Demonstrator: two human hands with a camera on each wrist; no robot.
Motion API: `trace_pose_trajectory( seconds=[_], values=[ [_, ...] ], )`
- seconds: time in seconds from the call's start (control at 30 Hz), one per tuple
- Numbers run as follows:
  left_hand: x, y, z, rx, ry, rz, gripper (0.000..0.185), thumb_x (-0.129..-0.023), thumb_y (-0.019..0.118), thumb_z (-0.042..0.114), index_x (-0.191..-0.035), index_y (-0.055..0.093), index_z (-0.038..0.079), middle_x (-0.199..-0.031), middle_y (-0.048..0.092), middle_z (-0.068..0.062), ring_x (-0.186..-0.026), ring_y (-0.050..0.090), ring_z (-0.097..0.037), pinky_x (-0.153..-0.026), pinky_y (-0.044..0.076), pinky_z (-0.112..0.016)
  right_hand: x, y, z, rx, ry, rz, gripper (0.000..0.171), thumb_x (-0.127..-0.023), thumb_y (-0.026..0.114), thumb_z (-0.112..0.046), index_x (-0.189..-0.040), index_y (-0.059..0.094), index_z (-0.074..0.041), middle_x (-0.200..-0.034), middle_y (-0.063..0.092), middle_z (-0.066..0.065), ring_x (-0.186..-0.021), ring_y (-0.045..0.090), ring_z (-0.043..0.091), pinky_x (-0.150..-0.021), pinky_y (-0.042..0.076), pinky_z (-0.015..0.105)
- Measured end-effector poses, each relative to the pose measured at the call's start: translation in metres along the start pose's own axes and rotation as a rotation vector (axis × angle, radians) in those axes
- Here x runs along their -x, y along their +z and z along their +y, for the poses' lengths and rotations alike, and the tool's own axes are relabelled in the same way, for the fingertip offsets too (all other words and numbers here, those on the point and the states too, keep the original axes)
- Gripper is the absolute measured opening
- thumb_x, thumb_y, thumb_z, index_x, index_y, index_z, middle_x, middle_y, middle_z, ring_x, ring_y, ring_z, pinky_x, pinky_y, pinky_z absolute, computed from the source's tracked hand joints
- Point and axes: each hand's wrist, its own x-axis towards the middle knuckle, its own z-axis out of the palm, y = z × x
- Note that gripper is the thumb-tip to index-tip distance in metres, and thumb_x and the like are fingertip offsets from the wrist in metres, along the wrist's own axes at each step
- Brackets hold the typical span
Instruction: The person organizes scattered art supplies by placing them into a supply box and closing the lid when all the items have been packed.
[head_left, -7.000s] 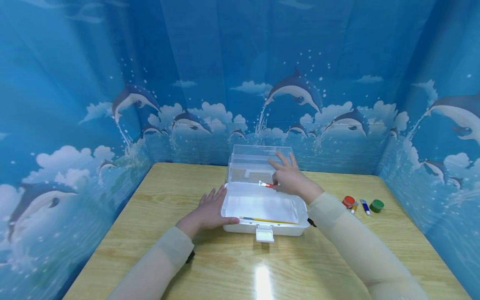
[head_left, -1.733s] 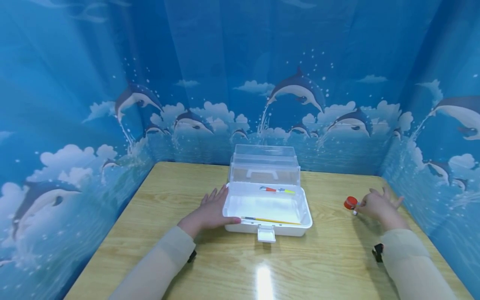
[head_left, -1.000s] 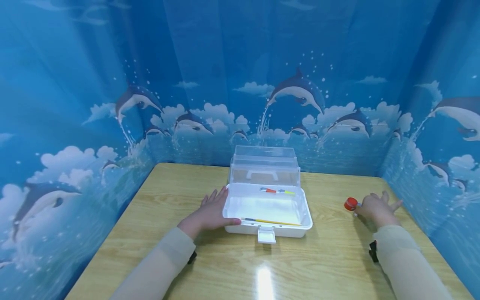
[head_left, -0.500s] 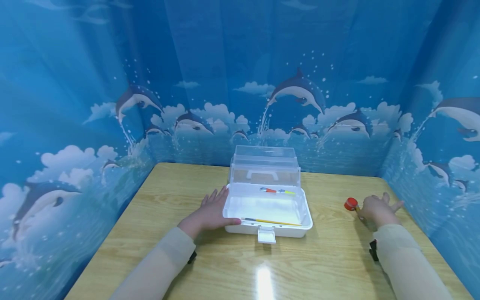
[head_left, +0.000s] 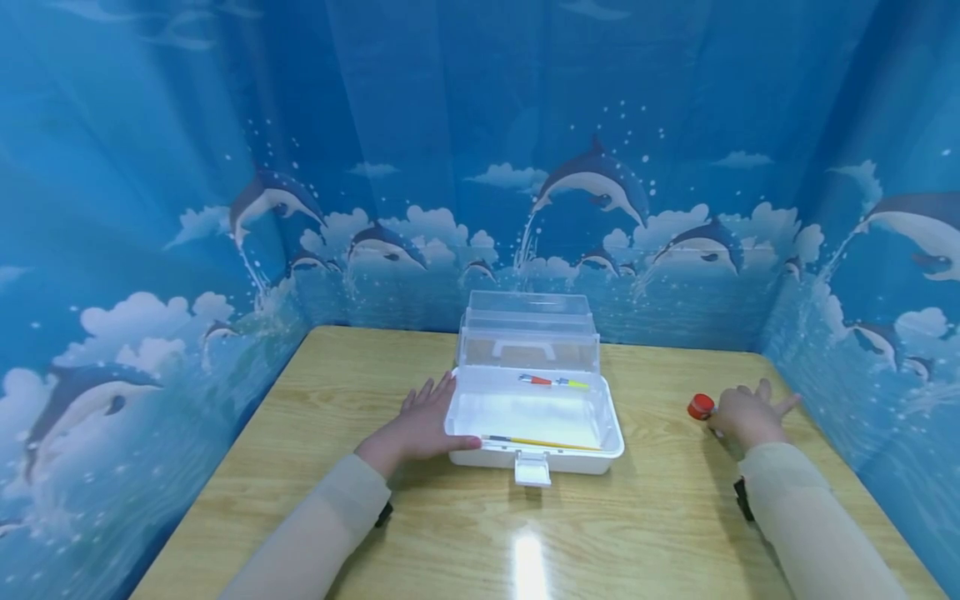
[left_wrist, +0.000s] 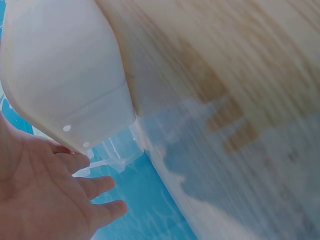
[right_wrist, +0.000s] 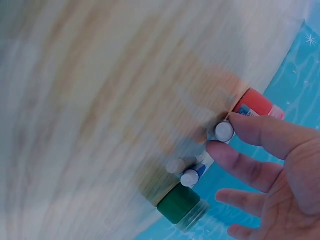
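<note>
Head view, taking the white box [head_left: 536, 417] as landmark: the left hand [head_left: 420, 423] lies flat on the table [head_left: 450, 533] against the box's left wall, fingers straight, thumb along its front corner, holding nothing. To the box's right, well apart, the right hand [head_left: 746, 414] reaches over small paint items; the right wrist view shows its thumb and forefinger [right_wrist: 235, 160] pinching a white-capped tube [right_wrist: 224, 131] beside the red jar [right_wrist: 255, 104], with a blue tube [right_wrist: 192, 176] and green jar [right_wrist: 179, 204] just beyond. From the head view the hand covers all but the red jar. Both wrist views are blurred.
</note>
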Motion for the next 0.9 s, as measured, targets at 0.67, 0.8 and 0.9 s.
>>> trace_pose_trajectory(
  seconds=[0.67,0.8,0.9],
  values=[
    [0.001,0.000,0.001,-0.004,-0.009,-0.004,0.123,-0.077,0.064,0.077,-0.162,0.003,0.012,-0.168,-0.002,-0.005,-0.153,-0.002,-0.037,-0.121,-0.004,-0.055,0.010,-0.025,-0.006,0.111,0.021,0.052,0.032,-0.084,0.076,-0.033,-0.086,0.071,-0.002,-0.124,0.047,0.047,-0.126,0.002,0.074,-0.089,-0.011,0.089],
    [0.000,0.000,0.000,-0.014,0.001,-0.001,0.123,-0.077,0.063,0.078,-0.162,0.003,0.012,-0.168,-0.002,-0.006,-0.153,-0.002,-0.038,-0.121,-0.003,-0.056,0.014,-0.034,-0.010,0.114,0.024,0.045,0.018,-0.086,0.071,-0.023,-0.080,0.071,-0.006,-0.125,0.046,0.048,-0.128,-0.003,0.074,-0.088,-0.015,0.088],
    [-0.001,0.001,-0.001,-0.018,0.007,0.001,0.124,-0.077,0.063,0.079,-0.162,0.003,0.012,-0.168,-0.002,-0.007,-0.152,-0.001,-0.038,-0.121,-0.003,-0.056,0.016,-0.041,-0.014,0.106,0.028,0.037,0.015,-0.087,0.068,-0.020,-0.078,0.071,-0.007,-0.129,0.041,0.050,-0.129,-0.010,0.074,-0.087,-0.018,0.087]
  ],
)
